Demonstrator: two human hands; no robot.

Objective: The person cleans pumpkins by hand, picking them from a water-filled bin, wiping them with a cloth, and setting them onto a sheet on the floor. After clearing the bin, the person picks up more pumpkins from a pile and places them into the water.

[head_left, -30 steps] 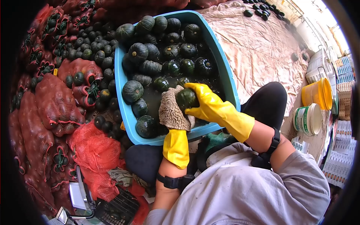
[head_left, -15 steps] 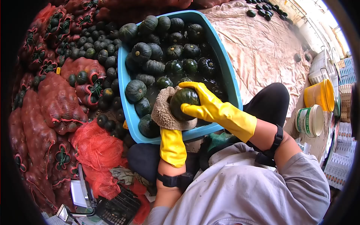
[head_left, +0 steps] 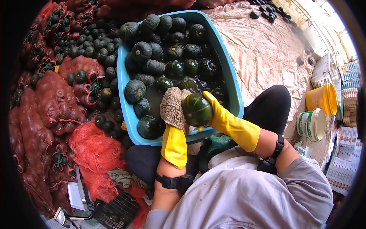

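A wet dark green squash [head_left: 197,110] is held up over the near end of a blue tub [head_left: 125,100]. My right hand [head_left: 227,121], in a yellow rubber glove, grips it from the right, fingers partly hidden behind it. My left hand [head_left: 174,147], also gloved, is wrapped in a brown fleece cloth [head_left: 173,108] that presses against the squash's left side. The cloth hides my left fingers. Several green squashes [head_left: 142,51] are in the tub, some in murky water, others piled at its left side.
Red net sacks [head_left: 57,103] and loose squashes [head_left: 101,47] crowd the left. A crumpled red net [head_left: 95,156] lies near my left knee. To the right are a pinkish sheet [head_left: 263,49], a yellow bucket [head_left: 320,100] and a white bucket [head_left: 312,124].
The squash has turned and moved slightly right in my hands. My right hand has shifted from its top to its right side; the cloth now sits more on its left.
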